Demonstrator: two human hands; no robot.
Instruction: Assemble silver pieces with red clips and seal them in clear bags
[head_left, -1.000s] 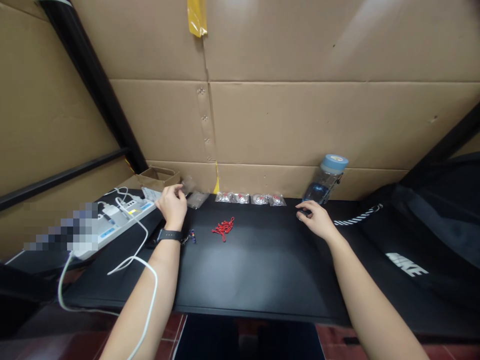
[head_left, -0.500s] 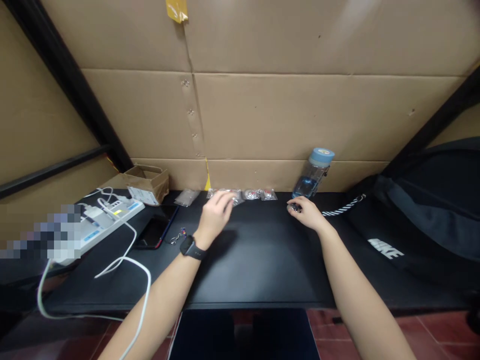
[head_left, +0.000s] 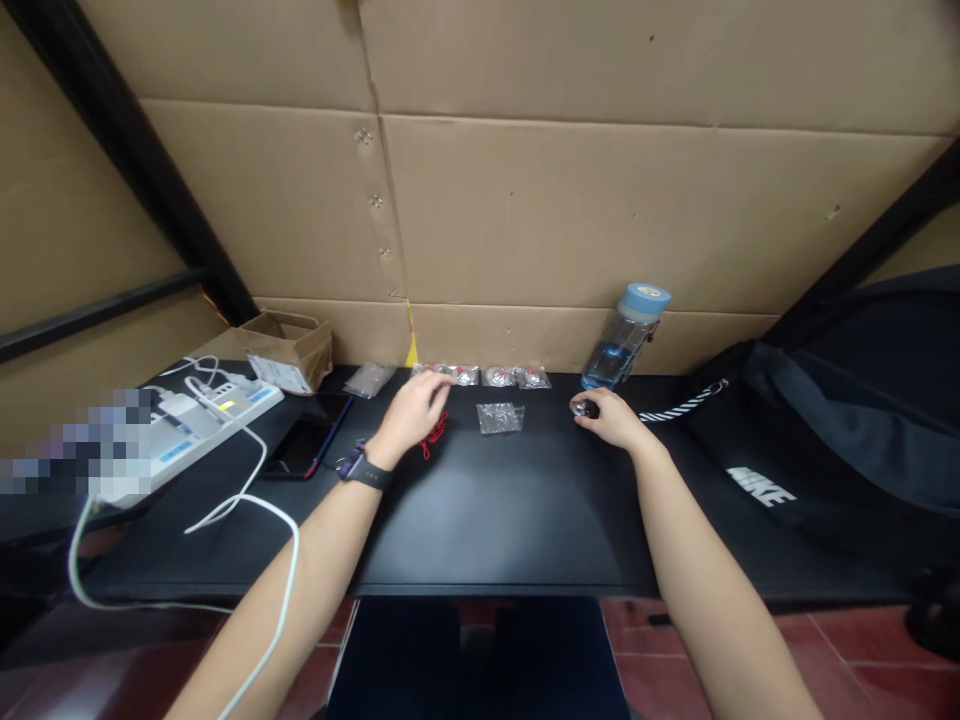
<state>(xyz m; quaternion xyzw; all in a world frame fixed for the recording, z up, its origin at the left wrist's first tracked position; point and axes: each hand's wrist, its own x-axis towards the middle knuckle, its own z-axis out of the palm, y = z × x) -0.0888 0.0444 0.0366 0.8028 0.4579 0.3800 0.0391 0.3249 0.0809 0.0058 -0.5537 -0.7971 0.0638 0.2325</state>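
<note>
My right hand [head_left: 609,418] is closed on a small dark round object [head_left: 584,408], partly covered by its fingers, near the bottle's base. My left hand [head_left: 414,412] is over the left part of the black table [head_left: 510,540], its fingers partly bent and apart, with nothing visible in them. A tangled red cord [head_left: 434,437] lies beside its palm. Between my hands a clear plastic bag [head_left: 500,418] lies flat. Behind them, several small bagged items [head_left: 499,376] with red parts form a row along the cardboard wall.
A blue-lidded bottle [head_left: 626,335] stands at the back right, beside a black bag [head_left: 840,440] with a striped strap. To the left are a cardboard box [head_left: 289,350], a phone [head_left: 304,440], flat clear bags [head_left: 370,380] and a power strip [head_left: 187,440] with white cables.
My left hand has shifted slightly left, and the clear bag and red cord now show on the table. My right hand still holds the dark object. The view has tilted down a little.
</note>
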